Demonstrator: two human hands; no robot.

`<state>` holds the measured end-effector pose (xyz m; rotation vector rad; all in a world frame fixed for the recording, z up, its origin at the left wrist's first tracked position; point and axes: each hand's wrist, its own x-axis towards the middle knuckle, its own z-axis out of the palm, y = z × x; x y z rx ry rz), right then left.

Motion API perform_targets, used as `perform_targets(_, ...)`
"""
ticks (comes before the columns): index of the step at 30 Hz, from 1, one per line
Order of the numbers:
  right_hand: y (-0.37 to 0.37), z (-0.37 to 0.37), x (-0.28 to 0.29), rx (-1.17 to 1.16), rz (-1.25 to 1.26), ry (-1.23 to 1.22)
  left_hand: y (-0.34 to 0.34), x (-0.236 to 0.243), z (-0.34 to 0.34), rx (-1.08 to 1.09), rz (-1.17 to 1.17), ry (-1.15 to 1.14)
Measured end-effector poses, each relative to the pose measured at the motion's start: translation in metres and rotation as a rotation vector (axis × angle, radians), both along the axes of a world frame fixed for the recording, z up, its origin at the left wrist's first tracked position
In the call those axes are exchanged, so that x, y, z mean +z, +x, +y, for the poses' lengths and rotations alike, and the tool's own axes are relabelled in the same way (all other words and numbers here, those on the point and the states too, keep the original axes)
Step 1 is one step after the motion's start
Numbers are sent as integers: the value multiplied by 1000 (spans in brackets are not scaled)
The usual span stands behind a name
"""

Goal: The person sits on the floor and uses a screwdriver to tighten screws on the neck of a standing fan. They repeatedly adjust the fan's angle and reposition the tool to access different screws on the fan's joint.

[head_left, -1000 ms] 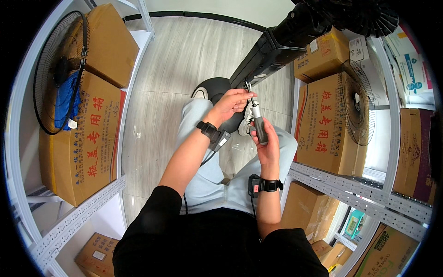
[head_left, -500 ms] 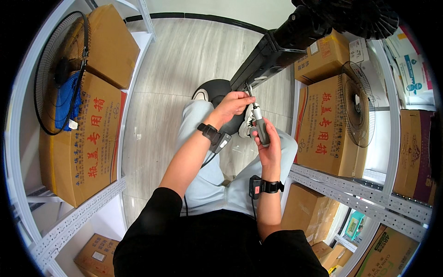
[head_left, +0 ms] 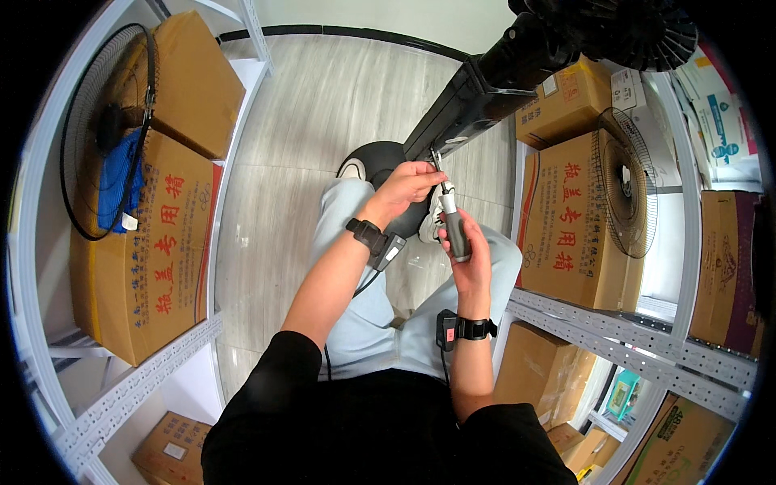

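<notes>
A grey-handled screwdriver is in my right hand, whose fingers and thumb wrap the handle. Its metal shaft runs up and slightly left to the black stand fan's column, meeting it near the lower end. My left hand pinches the shaft between thumb and fingers, close to the column. The exact contact at the tip is too small to make out. Below the column, the round dark base sits on the floor between my shoes, partly hidden by my left hand.
Shelves flank me on both sides, with cardboard boxes at left and more boxes at right. A round fan grille leans at the left, another grille at the right. The fan's black head overhangs the upper right.
The screwdriver's handle has swung slightly more upright, and my right hand's fingers have shifted a little around it. My left hand stays at the shaft.
</notes>
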<state>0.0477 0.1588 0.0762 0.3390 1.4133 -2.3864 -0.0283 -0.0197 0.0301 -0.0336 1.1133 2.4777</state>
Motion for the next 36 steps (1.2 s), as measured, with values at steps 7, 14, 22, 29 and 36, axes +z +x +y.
perform_targets(7, -1, 6, -4, 20, -55, -34, 1, -2, -2, -46, 9, 198)
perform_targets(14, 0, -1, 0, -6, -49, -37, 0, -6, -1, -23, 51, 38)
perform_targets(22, -6, 5, -6, 76, -34, -10, 2, 1, -1, -13, 6, 93)
perform_targets(29, -3, -4, 2, 84, -44, 76, 1, -1, -1, 1, 28, 7)
perform_targets(36, -4, 1, -4, 102, -4, 108, 0, -3, -4, -28, 40, 212)
